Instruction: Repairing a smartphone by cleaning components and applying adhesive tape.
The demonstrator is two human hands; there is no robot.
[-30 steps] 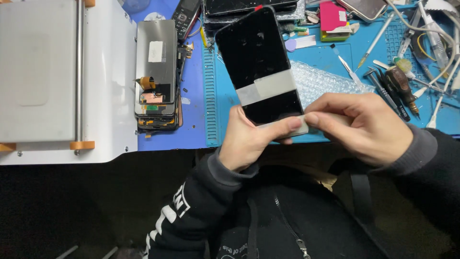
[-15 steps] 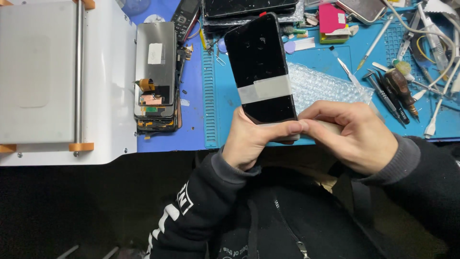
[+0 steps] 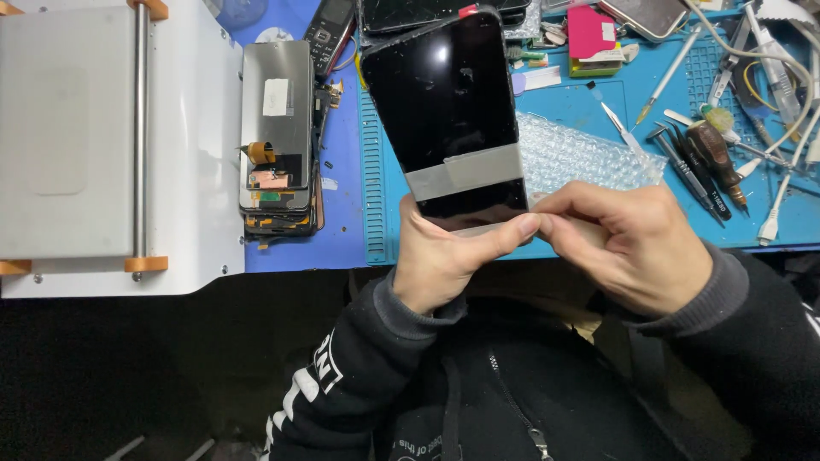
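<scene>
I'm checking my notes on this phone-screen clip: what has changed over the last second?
The black screen panel has swung from leaning right to nearly upright. Both hands kept their pinch at its bottom edge: left hand, right hand. The grey tape strip stays across it; the stacked panels and tools lie unmoved.

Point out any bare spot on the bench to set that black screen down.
Both hands, left hand and right hand, hold the black screen. Bare patches: the white machine's flat top left of its steel rod, and the blue mat strip beside the stacked panels. Crowded: tools on the right, the bubble wrap, the far edge.
</scene>
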